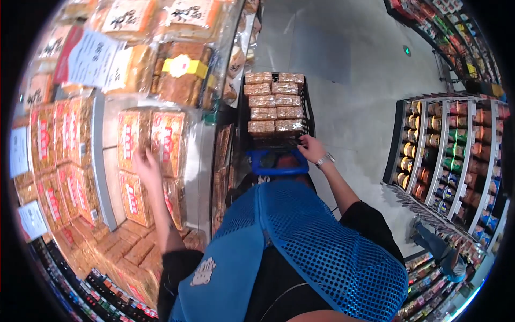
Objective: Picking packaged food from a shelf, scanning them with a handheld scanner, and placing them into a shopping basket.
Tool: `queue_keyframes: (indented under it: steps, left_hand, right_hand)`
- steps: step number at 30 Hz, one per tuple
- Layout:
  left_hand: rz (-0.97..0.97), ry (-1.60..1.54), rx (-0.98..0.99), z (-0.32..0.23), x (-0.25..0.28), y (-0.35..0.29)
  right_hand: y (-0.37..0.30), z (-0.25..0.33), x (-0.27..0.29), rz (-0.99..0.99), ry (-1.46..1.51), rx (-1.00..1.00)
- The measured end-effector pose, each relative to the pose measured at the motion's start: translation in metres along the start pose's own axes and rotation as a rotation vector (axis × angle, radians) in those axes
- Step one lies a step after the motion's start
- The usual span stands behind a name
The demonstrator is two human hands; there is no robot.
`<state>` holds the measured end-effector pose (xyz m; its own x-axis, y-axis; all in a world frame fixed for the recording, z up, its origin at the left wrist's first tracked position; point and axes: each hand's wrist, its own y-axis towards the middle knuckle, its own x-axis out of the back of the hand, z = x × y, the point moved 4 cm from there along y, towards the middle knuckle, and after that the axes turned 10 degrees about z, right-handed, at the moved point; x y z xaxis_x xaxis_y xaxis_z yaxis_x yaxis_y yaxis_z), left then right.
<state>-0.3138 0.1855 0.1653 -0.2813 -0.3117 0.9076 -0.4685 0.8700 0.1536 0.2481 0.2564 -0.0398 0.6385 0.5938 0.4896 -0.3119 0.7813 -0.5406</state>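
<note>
My left hand (146,165) reaches in among the wrapped blocks on the left shelf, fingers stretched out over the front of a clear-wrapped golden-brown snack pack (129,131) with a red label. It is open, and I see nothing held in it. A similar snack pack (167,137) sits right beside it, with another snack pack (135,198) below. My right hand (313,150) is at the near right corner of a black basket cart (308,110), fingers closed over its rim. Wrapped brown packs (262,114) fill the basket in two columns. A blue handle (276,172) spans the cart's near side.
Above the left shelf hang a red-and-white price sign (88,58) and packaged pastries (182,67). More packs (120,249) are stacked low on the left. Across the grey floor (354,102) stands a rack of colourful tubs (453,155). A person (448,257) is at the lower right.
</note>
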Motion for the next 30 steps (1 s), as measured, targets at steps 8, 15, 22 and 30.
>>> queue_keyframes:
  steps: [8,15,22,30]
  left_hand:
    - [0.183,-0.041,0.010,-0.129,-0.029,-0.151]
    - [0.515,-0.097,0.451,-0.142,-0.078,-0.222]
    - [0.541,-0.215,0.407,-0.159,-0.099,-0.205]
    - [0.515,-0.321,0.225,-0.165,-0.095,-0.166]
  right_hand:
    - [0.227,-0.007,0.042,0.083,-0.523,-0.012]
    - [0.408,-0.053,0.064,0.159,-0.856,-0.137]
    - [0.376,-0.093,0.062,-0.094,-0.864,0.037]
    - [0.222,0.000,0.131,-0.129,-0.556,0.049]
